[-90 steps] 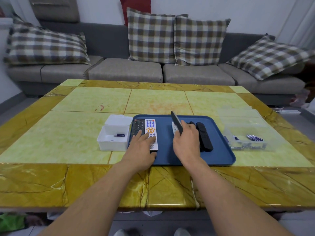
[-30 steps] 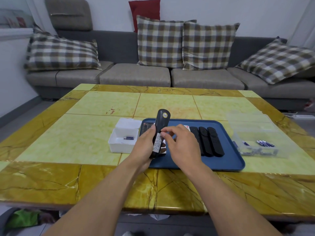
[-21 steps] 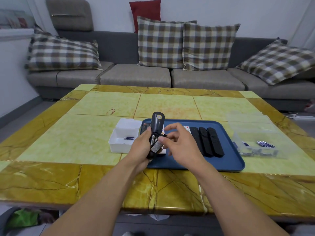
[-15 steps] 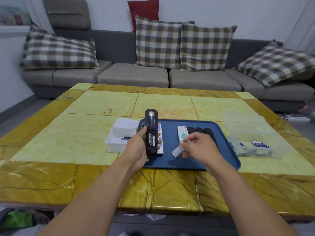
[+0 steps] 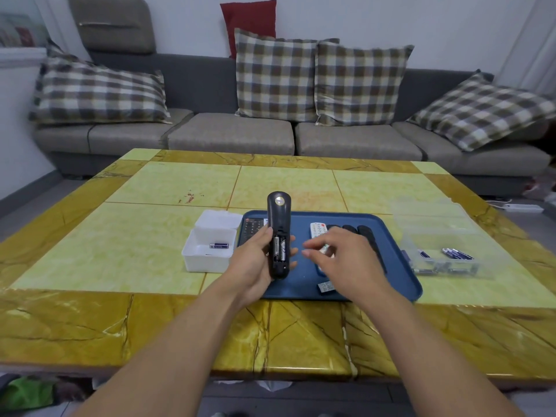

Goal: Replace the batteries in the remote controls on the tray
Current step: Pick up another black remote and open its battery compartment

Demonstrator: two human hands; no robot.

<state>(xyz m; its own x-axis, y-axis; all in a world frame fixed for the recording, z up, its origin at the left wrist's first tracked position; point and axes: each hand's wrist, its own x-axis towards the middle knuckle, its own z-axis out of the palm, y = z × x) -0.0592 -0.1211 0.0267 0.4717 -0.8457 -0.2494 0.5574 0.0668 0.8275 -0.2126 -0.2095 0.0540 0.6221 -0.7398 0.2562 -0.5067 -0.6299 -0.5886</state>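
Head view, left to right: a white box (image 5: 209, 251) sits on the counter (image 5: 120, 242) just left of the tray (image 5: 400, 266), with one battery (image 5: 219, 245) lying in it. At the tray's left end a dark remote (image 5: 252, 230) lies flat, partly hidden. The left hand (image 5: 252, 266) is wrapped around a black remote (image 5: 278, 236) held upright above the tray, back side toward the camera; its battery bay is uncovered and two cells (image 5: 279, 249) sit side by side in it. The right hand (image 5: 340, 263) hovers over the middle of the tray, fingers loosely spread and holding nothing. Under its fingertips lies a white remote (image 5: 319, 230), and beside that are black remotes (image 5: 365, 233), mostly hidden by the hand. A small dark cover (image 5: 326, 287) lies on the tray near its front edge, just below the right hand. Right of the tray stands a clear box (image 5: 445, 233) on the counter with several batteries (image 5: 457, 253) inside.
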